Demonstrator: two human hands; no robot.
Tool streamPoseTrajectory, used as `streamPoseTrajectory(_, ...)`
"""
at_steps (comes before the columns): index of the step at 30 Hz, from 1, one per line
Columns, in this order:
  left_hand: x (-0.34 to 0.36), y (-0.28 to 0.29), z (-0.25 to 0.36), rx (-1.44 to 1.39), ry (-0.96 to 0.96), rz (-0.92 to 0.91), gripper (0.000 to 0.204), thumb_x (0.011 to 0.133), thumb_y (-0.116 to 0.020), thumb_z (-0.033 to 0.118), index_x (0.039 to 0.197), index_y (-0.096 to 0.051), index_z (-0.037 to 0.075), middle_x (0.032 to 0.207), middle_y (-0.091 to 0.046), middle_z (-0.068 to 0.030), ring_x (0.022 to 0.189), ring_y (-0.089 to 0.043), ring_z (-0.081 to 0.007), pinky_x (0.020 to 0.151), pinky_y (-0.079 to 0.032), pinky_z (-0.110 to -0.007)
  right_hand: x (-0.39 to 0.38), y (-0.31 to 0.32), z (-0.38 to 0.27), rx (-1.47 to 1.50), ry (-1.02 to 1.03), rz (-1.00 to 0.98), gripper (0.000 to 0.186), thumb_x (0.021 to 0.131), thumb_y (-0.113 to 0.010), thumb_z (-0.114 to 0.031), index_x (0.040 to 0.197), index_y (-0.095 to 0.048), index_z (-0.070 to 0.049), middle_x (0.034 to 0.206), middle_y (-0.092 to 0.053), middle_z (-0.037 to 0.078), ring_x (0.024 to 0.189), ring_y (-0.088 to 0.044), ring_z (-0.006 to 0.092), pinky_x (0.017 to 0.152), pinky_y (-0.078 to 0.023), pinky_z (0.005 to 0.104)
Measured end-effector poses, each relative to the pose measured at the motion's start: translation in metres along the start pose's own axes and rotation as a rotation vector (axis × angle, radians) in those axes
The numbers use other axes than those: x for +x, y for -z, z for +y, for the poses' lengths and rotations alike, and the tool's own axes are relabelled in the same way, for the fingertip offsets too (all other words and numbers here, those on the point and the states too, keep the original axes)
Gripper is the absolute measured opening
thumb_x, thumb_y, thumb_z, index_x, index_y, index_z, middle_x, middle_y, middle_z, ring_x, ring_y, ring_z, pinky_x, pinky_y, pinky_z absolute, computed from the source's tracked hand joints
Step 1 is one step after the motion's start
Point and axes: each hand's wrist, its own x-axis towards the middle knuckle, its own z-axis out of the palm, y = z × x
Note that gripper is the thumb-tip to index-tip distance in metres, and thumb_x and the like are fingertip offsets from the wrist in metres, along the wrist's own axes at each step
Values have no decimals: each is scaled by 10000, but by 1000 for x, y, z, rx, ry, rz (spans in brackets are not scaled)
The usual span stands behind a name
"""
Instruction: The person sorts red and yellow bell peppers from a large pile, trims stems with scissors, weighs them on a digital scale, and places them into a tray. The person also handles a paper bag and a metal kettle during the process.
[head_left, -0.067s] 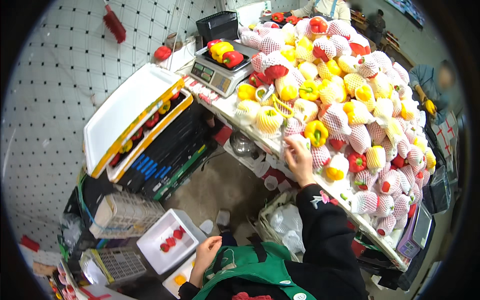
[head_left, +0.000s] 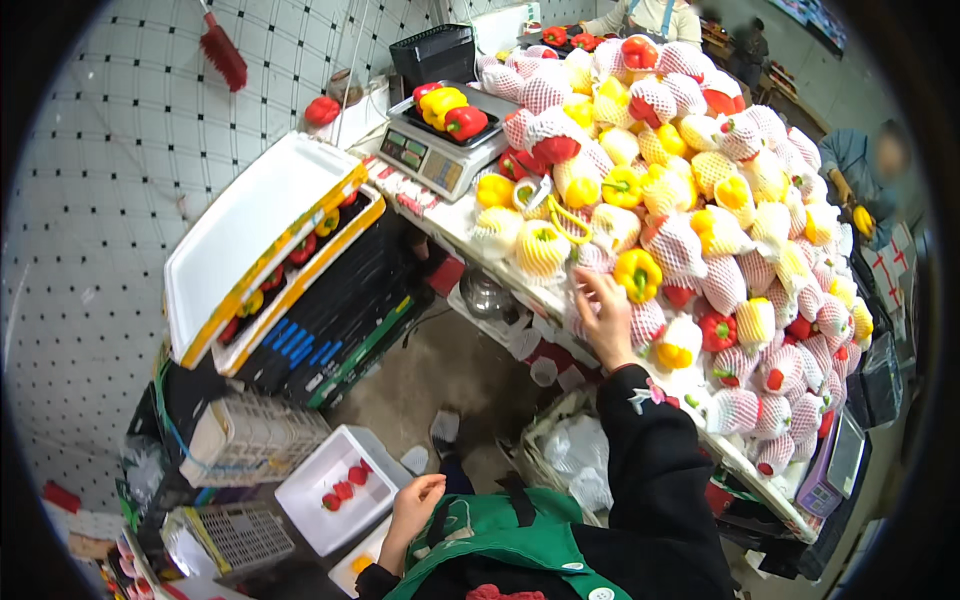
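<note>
The step in hand looks like reaching: the right hand (head_left: pixel 603 308) is at the desk's (head_left: pixel 553 298) near edge, fingers bent just beside a yellow pepper (head_left: pixel 638 276) on the desk; I can't tell whether they grip anything. The left hand (head_left: pixel 413 502), loosely curled, is well apart, off the desk. A grasp would call for careful fingers: netted peppers (head_left: pixel 724 280) crowd the desk beyond; open floor (head_left: pixel 405 385) lies before it.

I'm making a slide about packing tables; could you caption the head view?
Right hand at the edge of a pepper heap, many net-wrapped; left hand near a white box.
</note>
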Motion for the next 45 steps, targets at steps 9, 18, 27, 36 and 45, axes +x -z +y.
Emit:
streamPoseTrajectory(9, 225, 86, 89, 170, -333, -201, 214, 857, -633, 133, 1041, -648, 24, 951, -657, -96, 808, -645, -169, 697, -505, -277, 150, -43, 14, -490, -45, 194, 700, 705, -751, -167, 1344, -465, -141, 1126, -543, 149, 1041, -551, 277, 888, -453, 366)
streamPoseTrajectory(18, 372, 79, 232, 112, -464, -425, 296, 869, -605, 77, 1159, -581, 23, 969, -658, -75, 841, -618, -108, 691, -481, -220, 245, -103, 66, -492, -98, 314, 1023, 529, -853, -274, 1400, -338, -128, 1260, -421, 243, 1138, -445, 401, 982, -374, 450)
streamPoseTrajectory(27, 428, 15, 324, 20, -678, -429, 424, 868, -575, 22, 1280, -477, 16, 1103, -597, -94, 970, -574, -139, 763, -464, -239, 250, -74, 75, -344, 2, 190, 750, 525, -854, -292, 1176, -542, -88, 1113, -522, 171, 1053, -503, 348, 940, -404, 419)
streamPoseTrajectory(36, 502, -96, 470, 386, -1338, -84, 723, 752, -729, 186, 1361, -370, 35, 1293, -435, -201, 1204, -427, -335, 1009, -363, -410, 268, 40, 63, -555, 64, 525, 774, 534, -865, -300, 1188, -521, -67, 1104, -524, 153, 995, -527, 309, 854, -452, 400)
streamPoseTrajectory(45, 576, -166, 476, 613, -1235, 33, 957, 607, -817, 316, 1410, -305, 230, 1418, -201, -268, 1305, -226, -472, 998, -350, -566, 173, 127, 112, -1044, -385, 439, 697, 686, -777, -346, 1260, -487, -78, 1214, -508, 182, 1171, -445, 359, 983, -376, 436)
